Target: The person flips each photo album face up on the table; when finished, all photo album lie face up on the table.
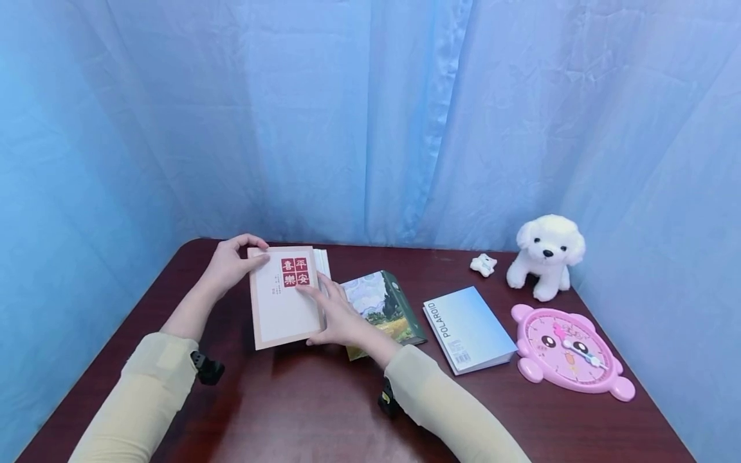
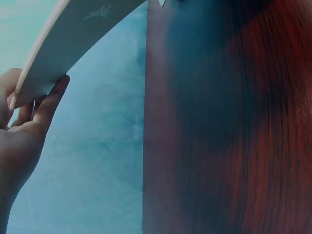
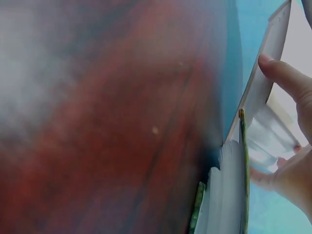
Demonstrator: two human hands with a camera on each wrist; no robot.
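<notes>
A white-covered book (image 1: 278, 315) with a beige border and red squares of Chinese characters is held tilted above the table's left part. My left hand (image 1: 227, 265) pinches its upper left corner, thumb on the cover. In the left wrist view, the grey underside (image 2: 63, 46) of the book shows. At its right edge, my right hand (image 1: 341, 316) grips the book, with a finger on the cover and the thumb by the lower edge. White page-like edges (image 1: 321, 260) show behind the book. Partly under my right forearm lies a thick book with a painted landscape cover (image 1: 388, 308).
Right of the painted book lies a pale blue POLAROID book (image 1: 469, 331). Farther right are a pink toy clock (image 1: 570, 350), a white plush dog (image 1: 547, 257) and a small white star-shaped item (image 1: 483, 265). Blue curtains (image 1: 324, 128) hang behind the dark wooden table (image 1: 301, 411).
</notes>
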